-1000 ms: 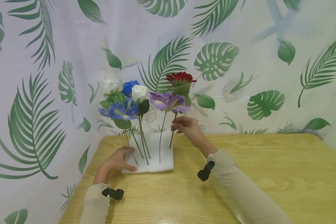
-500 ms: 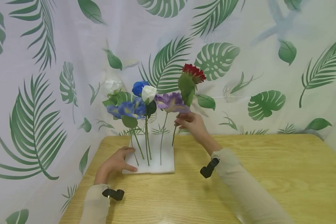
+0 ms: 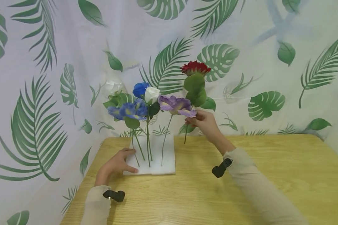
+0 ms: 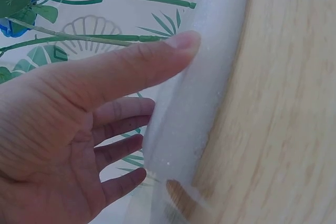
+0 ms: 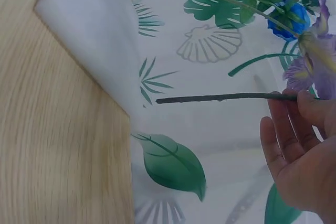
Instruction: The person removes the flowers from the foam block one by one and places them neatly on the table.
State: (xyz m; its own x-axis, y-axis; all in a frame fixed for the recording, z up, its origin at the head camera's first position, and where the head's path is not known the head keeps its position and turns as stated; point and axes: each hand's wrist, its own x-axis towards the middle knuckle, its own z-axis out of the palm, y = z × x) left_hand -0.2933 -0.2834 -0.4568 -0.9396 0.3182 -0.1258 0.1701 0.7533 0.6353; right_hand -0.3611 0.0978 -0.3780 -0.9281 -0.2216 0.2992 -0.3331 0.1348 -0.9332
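Observation:
My right hand (image 3: 204, 123) pinches the dark stem (image 5: 220, 98) of a red flower (image 3: 195, 68) with broad green leaves. The stem's lower end hangs free, to the right of the white foam board (image 3: 169, 156). My left hand (image 3: 116, 164) rests at the board's left front corner. Its thumb (image 4: 157, 59) lies on the foam, and the other fingers stretch along the left side. Standing in the board are a purple iris (image 3: 176, 106), a white rose (image 3: 152, 94), a blue rose (image 3: 140, 90), a blue iris (image 3: 130, 109) and a paler white flower (image 3: 113, 87) behind.
The board lies on a wood-grain table (image 3: 242, 181), towards its back left. A white curtain with green leaf prints (image 3: 267, 104) hangs behind the table and along the left. Black wrist cameras sit on both sleeves (image 3: 259, 184).
My right hand has moved right and slightly up with the red flower, taking its stem away from the board's side. The standing flowers have swayed right. My left hand stays in place.

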